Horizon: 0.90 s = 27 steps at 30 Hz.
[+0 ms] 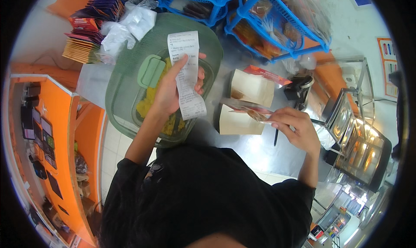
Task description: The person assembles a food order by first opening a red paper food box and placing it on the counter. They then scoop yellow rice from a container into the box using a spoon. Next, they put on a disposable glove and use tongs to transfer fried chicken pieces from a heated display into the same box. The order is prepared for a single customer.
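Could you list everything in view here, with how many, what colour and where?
Receipt: one, white, left hand
Thin packets: count unclear, clear and brownish, right hand
Open cartons: one or two, pale brown, on counter
Red packaging: count unclear, red, beyond cartons
Large container: one, green, left of cartons
Food: uncounted, yellow, inside container
Plastic bags: several, white, upper left
Stacked packets: many, mixed colours, upper left
Basket racks: two, blue, top
Glass case: at least one, metal-framed, right
Shelving: one, orange, left
Counter: one, silver, centre
Left hand, right hand: bare
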Tool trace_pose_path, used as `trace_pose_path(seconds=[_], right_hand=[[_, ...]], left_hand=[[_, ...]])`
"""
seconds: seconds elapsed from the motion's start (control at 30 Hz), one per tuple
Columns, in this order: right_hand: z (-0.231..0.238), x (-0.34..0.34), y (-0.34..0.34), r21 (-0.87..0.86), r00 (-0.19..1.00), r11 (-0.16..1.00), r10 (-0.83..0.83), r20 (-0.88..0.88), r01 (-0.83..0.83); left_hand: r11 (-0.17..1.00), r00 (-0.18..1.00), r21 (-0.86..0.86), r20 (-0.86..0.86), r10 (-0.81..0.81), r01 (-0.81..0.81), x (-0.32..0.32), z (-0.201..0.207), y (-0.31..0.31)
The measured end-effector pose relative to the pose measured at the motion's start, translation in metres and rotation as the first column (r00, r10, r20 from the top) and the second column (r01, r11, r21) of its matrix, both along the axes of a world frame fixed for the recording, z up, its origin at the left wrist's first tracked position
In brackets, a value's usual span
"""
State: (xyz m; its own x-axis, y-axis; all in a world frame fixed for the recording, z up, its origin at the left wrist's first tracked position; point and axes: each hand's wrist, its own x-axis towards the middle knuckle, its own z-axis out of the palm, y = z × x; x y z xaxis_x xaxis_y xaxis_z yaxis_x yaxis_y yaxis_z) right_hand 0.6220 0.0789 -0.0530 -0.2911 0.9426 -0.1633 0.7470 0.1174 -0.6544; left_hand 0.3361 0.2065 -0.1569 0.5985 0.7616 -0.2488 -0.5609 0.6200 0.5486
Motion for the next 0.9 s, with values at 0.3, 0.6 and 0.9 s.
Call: trace_pose_path(seconds=[0.3,0.6,0.9], right_hand=[[-0.074,-0.014,-0.036,-0.132,1.000,0.991,-0.018,-0.003,0.018],[-0.137,-0.059,-0.072,-0.322,0.990,0.944,-0.035,0.136,0.077],[-0.137,-0.022,0.060,0.042,0.994,0.995,-0.094,0.064,0.091]], left_hand=[[0.993,0.992,-0.008,-0.028,-0.120,0.119,0.010,-0.008,-0.008],[0.993,0.992,0.040,-0.065,-0.106,0.108,0.004,-0.005,-0.021],[0.991,0.992,0.065,-0.051,-0.115,0.118,0.000,0.009,-0.032]])
